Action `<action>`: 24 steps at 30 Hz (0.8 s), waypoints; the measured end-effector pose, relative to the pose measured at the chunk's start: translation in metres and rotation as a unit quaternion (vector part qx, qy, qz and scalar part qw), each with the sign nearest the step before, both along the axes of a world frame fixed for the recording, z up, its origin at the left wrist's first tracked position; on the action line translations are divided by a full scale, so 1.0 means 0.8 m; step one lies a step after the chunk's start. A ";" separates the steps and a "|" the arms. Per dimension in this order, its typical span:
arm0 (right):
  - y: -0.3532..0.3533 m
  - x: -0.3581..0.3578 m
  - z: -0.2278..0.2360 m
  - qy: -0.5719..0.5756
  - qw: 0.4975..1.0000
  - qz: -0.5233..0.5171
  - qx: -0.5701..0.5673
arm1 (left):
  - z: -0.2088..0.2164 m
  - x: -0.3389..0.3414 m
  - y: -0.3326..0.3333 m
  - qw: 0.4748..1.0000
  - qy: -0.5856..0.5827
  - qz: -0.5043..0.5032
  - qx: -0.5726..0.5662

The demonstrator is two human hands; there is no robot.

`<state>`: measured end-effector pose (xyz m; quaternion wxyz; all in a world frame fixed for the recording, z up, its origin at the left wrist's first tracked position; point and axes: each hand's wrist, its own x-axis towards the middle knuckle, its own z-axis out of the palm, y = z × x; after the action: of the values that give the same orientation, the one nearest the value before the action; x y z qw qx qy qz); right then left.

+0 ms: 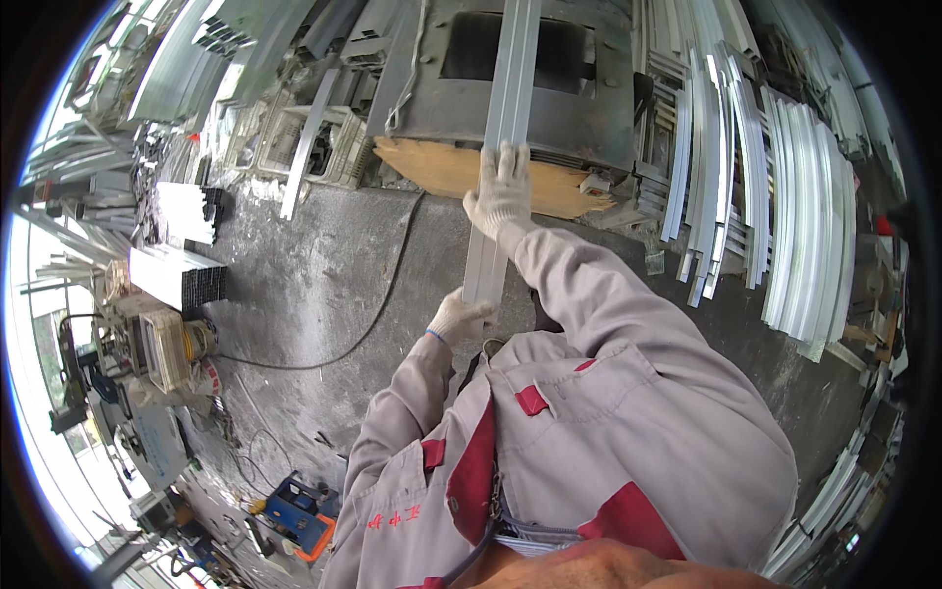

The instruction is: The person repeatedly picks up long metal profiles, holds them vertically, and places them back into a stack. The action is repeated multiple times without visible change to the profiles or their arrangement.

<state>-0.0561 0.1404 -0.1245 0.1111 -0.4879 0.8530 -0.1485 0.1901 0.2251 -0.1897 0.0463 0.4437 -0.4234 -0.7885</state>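
Observation:
A long silver-grey metal profile (510,93) with lengthwise grooves runs away from my body and across the top of a dark metal box-like table (412,108). My left hand (459,317), in a whitish knit glove, grips its near end from the left side. Farther along, my right hand (502,188), gloved alike, lies over the profile with the thumb on its left edge and the fingers pointing away from me. The underside of the profile and part of the left fingers are hidden.
A wooden board (442,175) edges the table's near side. Stacked metal profiles (805,216) stand to the right, cut bundles (177,275) to the left. A black cable (378,329) crosses the concrete floor. A blue and orange tool (296,515) sits at lower left.

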 end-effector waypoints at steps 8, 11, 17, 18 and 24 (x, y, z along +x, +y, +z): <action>-0.158 -0.181 0.014 0.075 0.995 -0.024 -0.066 | 0.062 -0.187 -0.162 0.999 -0.010 -0.017 -0.025; -0.206 -0.226 0.018 0.112 0.991 -0.024 -0.070 | 0.084 -0.237 -0.205 0.997 -0.051 -0.032 -0.056; -0.237 -0.261 0.017 0.139 0.988 -0.041 -0.056 | 0.116 -0.278 -0.231 0.996 -0.061 -0.042 -0.050; -0.232 -0.260 0.017 0.135 0.988 -0.043 -0.060 | 0.116 -0.278 -0.229 0.995 -0.062 -0.043 -0.061; -0.167 -0.228 0.020 0.101 0.993 -0.042 -0.031 | 0.069 -0.238 -0.182 0.997 -0.037 -0.061 -0.025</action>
<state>-0.2381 0.0065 -0.1088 0.0026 -0.4671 0.8748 -0.1288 -0.0006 0.0795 -0.1344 -0.0065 0.4444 -0.4707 -0.7622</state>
